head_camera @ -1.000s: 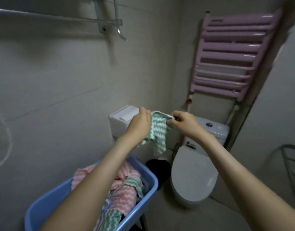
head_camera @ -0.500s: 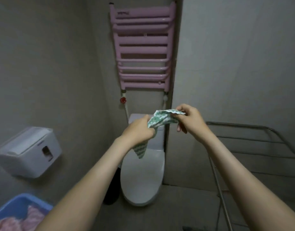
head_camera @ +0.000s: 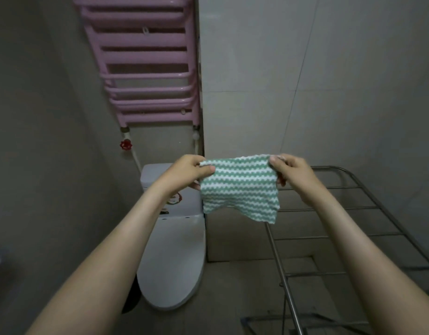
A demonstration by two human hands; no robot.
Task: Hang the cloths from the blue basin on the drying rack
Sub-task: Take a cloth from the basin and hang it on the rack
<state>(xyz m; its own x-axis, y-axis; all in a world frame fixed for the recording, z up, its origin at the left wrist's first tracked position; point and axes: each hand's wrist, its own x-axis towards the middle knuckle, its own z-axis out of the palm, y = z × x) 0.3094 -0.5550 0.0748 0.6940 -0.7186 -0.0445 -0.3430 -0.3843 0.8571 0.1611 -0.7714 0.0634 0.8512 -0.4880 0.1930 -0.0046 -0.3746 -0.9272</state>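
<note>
Two hands are showing, one left hand and one right hand, sharing one green-and-white cloth between their fingers. One drying rack is standing below the right fingers, one toilet below the left, and one pink radiator is hanging above.

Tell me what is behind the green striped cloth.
The cloth, pinched by the left hand and right hand, hangs before the tiled wall, the right edge of the toilet tank and the left end of the drying rack. How its rails end there is covered.
</note>
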